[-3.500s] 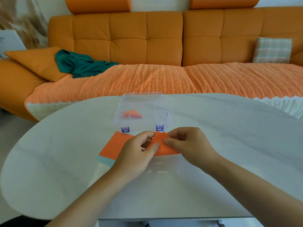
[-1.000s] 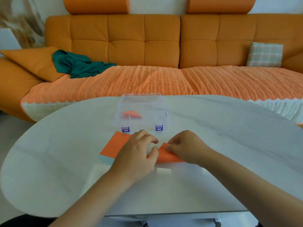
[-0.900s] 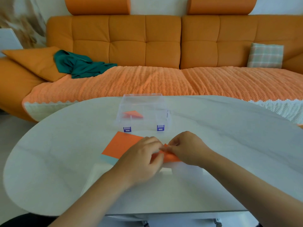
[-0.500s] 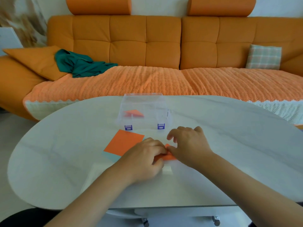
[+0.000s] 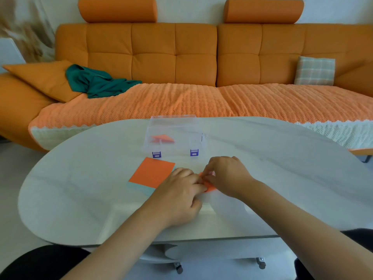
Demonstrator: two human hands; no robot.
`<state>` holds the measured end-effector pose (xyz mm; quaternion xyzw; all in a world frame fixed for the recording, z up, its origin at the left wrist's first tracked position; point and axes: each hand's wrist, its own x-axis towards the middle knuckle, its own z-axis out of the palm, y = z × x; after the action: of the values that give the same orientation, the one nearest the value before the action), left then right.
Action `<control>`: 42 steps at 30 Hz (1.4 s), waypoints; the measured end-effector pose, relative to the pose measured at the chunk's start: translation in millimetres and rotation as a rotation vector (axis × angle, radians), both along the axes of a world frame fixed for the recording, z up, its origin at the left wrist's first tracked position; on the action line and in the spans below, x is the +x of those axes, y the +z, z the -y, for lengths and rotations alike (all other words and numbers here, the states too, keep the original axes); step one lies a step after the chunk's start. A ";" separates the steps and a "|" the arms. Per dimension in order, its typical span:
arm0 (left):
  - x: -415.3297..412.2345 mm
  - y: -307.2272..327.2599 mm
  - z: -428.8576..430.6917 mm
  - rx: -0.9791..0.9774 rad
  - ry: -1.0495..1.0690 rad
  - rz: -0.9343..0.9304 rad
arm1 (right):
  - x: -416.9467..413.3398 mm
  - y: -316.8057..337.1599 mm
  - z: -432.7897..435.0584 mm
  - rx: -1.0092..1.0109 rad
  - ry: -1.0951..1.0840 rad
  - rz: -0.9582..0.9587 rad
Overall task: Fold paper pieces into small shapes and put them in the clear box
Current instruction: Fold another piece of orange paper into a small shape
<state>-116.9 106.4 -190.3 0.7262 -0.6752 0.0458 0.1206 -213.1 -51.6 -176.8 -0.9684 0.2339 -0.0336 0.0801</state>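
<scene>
Head view looks down over a pale oval tabletop (image 5: 282, 168) with an orange sofa (image 5: 175, 61) behind it. Both hands meet near the middle of the tabletop, over a small orange paper piece (image 5: 210, 188) that lies flat or nearly flat on the surface. The left hand (image 5: 177, 197) is knuckles-up, its fingers (image 5: 193, 181) curled down onto the left side of the paper. The right hand (image 5: 226, 176) comes in from the other side, its fingers (image 5: 209, 169) bent and pinching the paper's upper edge. Only a sliver of orange shows between the two hands, so the exact fold cannot be made out. Just left of the hands lies a stack of paper sheets (image 5: 151, 172), orange on top, with a light teal sheet (image 5: 141, 188) peeking out along its lower edge; the left hand covers the stack's right corner. Beyond the stack and the hands stands the clear box (image 5: 181, 126), its two purple latches (image 5: 156, 154) facing the person. Inside it, toward the left, rests one folded orange shape (image 5: 162, 138). The box is apart from both hands. On the sofa lie a crumpled green cloth (image 5: 96, 81) against an orange pillow (image 5: 44, 77) at the left and a plaid cushion (image 5: 314, 70) at the right, with a textured orange throw (image 5: 201, 102) spread over the seat.
</scene>
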 end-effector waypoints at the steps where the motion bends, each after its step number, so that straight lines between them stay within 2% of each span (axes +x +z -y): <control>1: -3.3 -1.4 -2.2 -0.006 -0.014 -0.014 | 0.3 -0.5 0.5 0.008 -0.009 -0.001; 10: -31.1 -14.3 -12.8 -0.021 0.071 -0.109 | -2.0 -1.0 0.8 0.033 -0.006 0.022; 21: -18.4 -9.4 -2.1 -0.040 0.148 -0.204 | -2.0 1.6 -0.9 0.025 0.000 0.028; 28: -10.1 -21.7 2.1 -0.027 0.120 -0.126 | -2.7 1.9 4.4 0.080 -0.007 0.031; 33: -19.0 -17.1 -6.5 -0.023 0.043 0.011 | -2.1 0.9 6.6 0.071 0.001 0.038; 38: -19.8 -12.7 -10.2 -0.002 0.054 -0.140 | -2.0 0.2 6.2 0.063 -0.007 0.041; 42: -17.0 -9.2 -2.1 0.027 0.088 -0.143 | -3.0 3.3 5.9 0.093 0.001 0.020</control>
<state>-133.9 108.5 -199.5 0.7582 -0.6329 -0.0098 0.1565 -216.0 -57.5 -173.5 -0.9633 0.2340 -0.0323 0.1274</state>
